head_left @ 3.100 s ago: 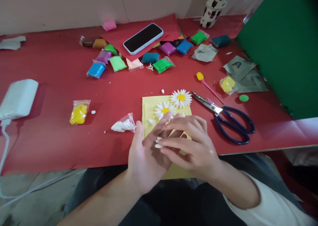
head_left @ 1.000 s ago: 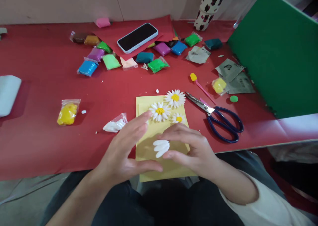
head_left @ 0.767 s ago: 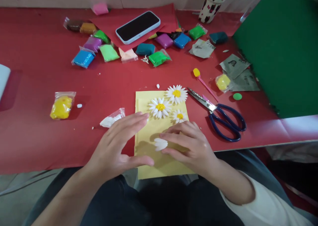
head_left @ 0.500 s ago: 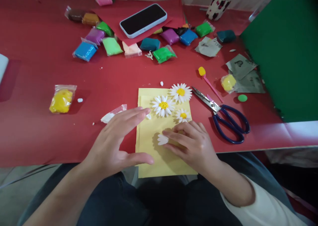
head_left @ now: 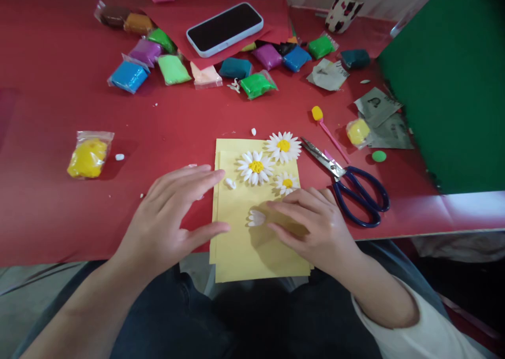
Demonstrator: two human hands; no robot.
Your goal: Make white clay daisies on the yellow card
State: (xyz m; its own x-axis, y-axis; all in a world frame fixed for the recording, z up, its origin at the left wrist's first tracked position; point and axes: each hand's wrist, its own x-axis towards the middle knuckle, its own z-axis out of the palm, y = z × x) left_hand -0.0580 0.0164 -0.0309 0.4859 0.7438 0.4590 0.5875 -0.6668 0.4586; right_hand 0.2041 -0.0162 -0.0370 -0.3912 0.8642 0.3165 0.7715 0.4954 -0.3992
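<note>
A white petal cluster (head_left: 256, 218) is seen on yellow paper (head_left: 240, 254), between two hands.
The left hand (head_left: 205, 204) is held over the paper's edge, thumb and fingers spread wide, nothing gripped; the right hand (head_left: 269, 215) is poised just beside the cluster, thumb and forefinger parted, apparently empty. The petals are fanned leftward, rounded and joined at the right, below three yellow-centred daisies (head_left: 255, 167).

Phone (head_left: 224, 29) on red paper (head_left: 276, 14)
</note>
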